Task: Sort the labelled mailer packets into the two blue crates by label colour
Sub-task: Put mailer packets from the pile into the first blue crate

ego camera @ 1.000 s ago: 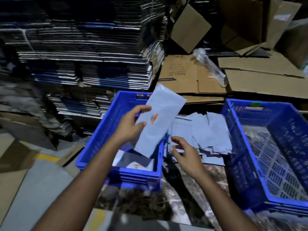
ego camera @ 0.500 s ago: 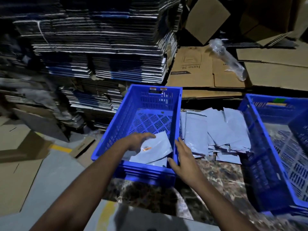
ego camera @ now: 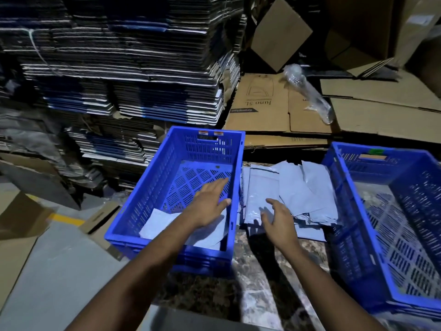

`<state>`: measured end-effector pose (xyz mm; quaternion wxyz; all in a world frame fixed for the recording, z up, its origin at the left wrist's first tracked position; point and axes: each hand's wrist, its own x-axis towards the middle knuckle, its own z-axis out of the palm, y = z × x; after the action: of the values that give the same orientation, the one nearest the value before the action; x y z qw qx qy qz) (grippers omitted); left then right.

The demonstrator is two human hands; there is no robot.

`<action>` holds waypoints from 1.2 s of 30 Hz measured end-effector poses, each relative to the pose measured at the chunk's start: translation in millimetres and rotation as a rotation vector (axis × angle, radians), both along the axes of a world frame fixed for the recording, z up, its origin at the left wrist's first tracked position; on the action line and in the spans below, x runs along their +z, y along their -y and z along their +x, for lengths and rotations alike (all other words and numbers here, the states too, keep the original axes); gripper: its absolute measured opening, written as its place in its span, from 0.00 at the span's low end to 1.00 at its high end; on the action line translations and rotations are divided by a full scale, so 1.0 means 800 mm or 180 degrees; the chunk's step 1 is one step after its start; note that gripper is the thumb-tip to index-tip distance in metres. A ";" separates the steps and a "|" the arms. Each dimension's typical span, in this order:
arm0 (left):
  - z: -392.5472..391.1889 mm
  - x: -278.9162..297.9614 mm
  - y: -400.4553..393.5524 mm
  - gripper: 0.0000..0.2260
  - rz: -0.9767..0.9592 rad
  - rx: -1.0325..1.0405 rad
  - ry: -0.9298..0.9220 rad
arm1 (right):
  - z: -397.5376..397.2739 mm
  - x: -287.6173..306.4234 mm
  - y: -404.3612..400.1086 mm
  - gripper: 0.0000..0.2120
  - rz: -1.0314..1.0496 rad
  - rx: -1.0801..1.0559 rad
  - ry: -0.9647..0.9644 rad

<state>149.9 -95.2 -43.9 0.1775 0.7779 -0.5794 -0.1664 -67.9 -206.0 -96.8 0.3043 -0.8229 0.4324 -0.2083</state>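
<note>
Two blue crates stand on a dark marbled surface. The left crate (ego camera: 143, 206) carries orange tags on its far rim and holds grey mailer packets (ego camera: 157, 223) at its near end. My left hand (ego camera: 207, 204) hovers open over that crate, holding nothing. A loose pile of grey mailer packets (ego camera: 298, 194) lies between the crates. My right hand (ego camera: 276, 216) is spread open just above the pile's near edge. The right crate (ego camera: 353, 211) has a green tag on its far rim; I see no packets in it.
Tall stacks of flattened cartons (ego camera: 119, 68) rise behind the left crate. Flat brown cardboard (ego camera: 274, 108) and a clear plastic wrap roll (ego camera: 310, 94) lie behind the pile. Grey floor with a yellow line (ego camera: 66, 219) lies at the left.
My left hand let go of the orange-labelled packet in the left crate and lifted, open. My right hand moved from the crate's edge rightward onto the packet pile.
</note>
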 end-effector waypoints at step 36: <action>-0.164 0.053 0.023 0.12 -0.1299 0.0858 -0.3555 | -0.093 0.108 -0.015 0.20 0.2648 0.0210 0.2176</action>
<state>18.8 -113.4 -1.7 0.6195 0.5898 -0.3154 -0.4109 -142.5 -193.7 -10.7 0.7342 -0.5313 0.3287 -0.2657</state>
